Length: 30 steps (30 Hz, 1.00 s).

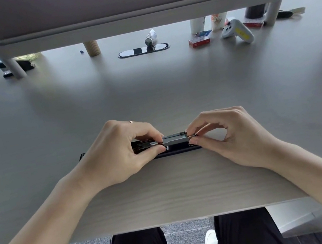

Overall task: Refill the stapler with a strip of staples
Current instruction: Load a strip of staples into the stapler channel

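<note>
Head view: left hand (118, 151) pinches the stapler (176, 148) channel; right hand (229, 133) pinches the staple strip (174, 137) between them; keep it level.

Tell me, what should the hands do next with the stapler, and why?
Probably slide the strip fully into the stapler. The right hand pinches the strip's end at the open metal channel, the left hand steadies the other side, and the top is not yet closed.
</note>
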Tool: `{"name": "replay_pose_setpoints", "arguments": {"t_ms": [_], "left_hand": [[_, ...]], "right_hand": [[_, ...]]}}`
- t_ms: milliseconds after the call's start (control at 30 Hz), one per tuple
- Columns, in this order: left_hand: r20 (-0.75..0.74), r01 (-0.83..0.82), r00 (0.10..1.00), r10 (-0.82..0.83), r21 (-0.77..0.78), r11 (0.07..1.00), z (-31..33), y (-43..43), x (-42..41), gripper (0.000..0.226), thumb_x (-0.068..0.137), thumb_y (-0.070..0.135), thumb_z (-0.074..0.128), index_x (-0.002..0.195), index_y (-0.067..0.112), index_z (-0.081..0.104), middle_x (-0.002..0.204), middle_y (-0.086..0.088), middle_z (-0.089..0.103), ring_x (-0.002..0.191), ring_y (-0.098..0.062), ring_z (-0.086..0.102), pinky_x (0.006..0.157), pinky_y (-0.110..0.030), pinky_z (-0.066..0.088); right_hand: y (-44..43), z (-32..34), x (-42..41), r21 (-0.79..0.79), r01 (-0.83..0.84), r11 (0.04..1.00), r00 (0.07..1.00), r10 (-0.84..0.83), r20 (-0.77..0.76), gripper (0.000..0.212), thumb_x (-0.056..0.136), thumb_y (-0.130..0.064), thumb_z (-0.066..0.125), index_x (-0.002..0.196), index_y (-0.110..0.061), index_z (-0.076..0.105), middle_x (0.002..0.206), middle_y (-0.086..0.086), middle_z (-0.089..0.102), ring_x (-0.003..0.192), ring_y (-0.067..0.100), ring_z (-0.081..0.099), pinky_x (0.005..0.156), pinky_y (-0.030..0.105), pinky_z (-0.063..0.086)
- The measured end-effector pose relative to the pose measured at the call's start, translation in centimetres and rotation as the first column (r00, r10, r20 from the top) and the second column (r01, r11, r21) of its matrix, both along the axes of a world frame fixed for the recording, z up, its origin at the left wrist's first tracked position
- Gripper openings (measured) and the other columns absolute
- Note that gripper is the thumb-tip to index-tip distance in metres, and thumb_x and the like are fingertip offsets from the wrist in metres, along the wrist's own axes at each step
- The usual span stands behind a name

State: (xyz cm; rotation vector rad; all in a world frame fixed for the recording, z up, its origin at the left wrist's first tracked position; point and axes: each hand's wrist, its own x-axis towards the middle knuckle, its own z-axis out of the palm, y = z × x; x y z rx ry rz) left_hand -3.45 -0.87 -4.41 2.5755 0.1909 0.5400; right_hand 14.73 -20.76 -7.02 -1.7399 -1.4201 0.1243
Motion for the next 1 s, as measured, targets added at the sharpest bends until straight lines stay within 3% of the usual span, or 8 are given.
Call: {"name": "replay_pose_setpoints", "arguments": {"t_ms": [233,367,500,700,833,1000], "left_hand": [[0.009,0.022,1.000,-0.022,-0.008,1.000,-0.3,-0.3,0.5,0.012,0.082,0.028,0.088,0.093,0.025,0.084,0.088,0.009,0.083,0.080,-0.010,0.078,0.077,-0.033,0.058],[0.008,0.018,1.000,-0.018,-0.014,1.000,-0.2,-0.4,0.6,0.012,0.082,0.028,0.088,0.093,0.024,0.085,0.090,0.010,0.083,0.081,-0.008,0.078,0.078,-0.033,0.058],[-0.015,0.008,1.000,-0.008,-0.018,1.000,0.0,-0.7,0.5,0.015,0.082,0.029,0.088,0.096,0.026,0.084,0.091,0.011,0.083,0.083,-0.008,0.078,0.079,-0.034,0.058],[-0.216,-0.070,0.976,0.037,-0.147,0.987,1.7,1.8,-1.4,0.048,0.071,0.031,0.095,0.109,0.038,0.066,0.111,0.021,0.076,0.099,-0.001,0.076,0.092,-0.039,0.062],[-0.348,-0.178,0.926,0.149,-0.053,0.983,3.0,3.9,-3.4,0.030,0.071,0.030,0.095,0.091,0.039,0.075,0.091,0.025,0.078,0.082,-0.003,0.075,0.078,-0.032,0.059],[-0.403,-0.137,0.906,0.131,0.014,0.990,4.3,4.5,-3.6,0.025,0.074,0.032,0.093,0.091,0.045,0.081,0.090,0.021,0.075,0.081,-0.002,0.072,0.074,-0.022,0.056]], "right_hand": [[0.0,0.0,-0.1,-0.001,0.006,1.000,1.000,-0.006,-0.025,0.011,0.088,-0.005,0.085,0.093,-0.011,0.076,0.088,-0.011,0.079,0.090,0.004,0.078,0.078,0.001,0.047],[0.0,0.1,-0.2,0.000,-0.011,1.000,1.000,0.011,0.012,0.010,0.089,0.000,0.082,0.094,-0.007,0.077,0.090,-0.006,0.079,0.091,0.011,0.076,0.066,-0.005,0.042],[0.1,0.2,0.0,-0.026,-0.056,0.998,0.995,0.058,0.076,0.010,0.093,-0.004,0.079,0.101,-0.010,0.079,0.094,-0.002,0.078,0.089,0.011,0.075,0.077,-0.001,0.044],[0.0,0.2,0.0,-0.032,-0.050,0.998,0.998,0.051,0.044,0.016,0.094,-0.009,0.079,0.109,-0.015,0.074,0.098,-0.007,0.077,0.090,0.005,0.076,0.079,0.004,0.048],[-0.2,0.4,-0.3,-0.040,-0.005,0.999,0.998,0.003,-0.060,0.042,0.091,-0.015,0.082,0.126,-0.023,0.058,0.098,-0.008,0.079,0.091,0.007,0.078,0.064,0.000,0.043],[-0.2,0.7,-0.8,-0.042,0.018,0.999,0.998,-0.020,-0.054,0.048,0.090,-0.014,0.083,0.129,-0.024,0.057,0.097,-0.006,0.080,0.089,0.007,0.079,0.062,-0.001,0.042]]}}
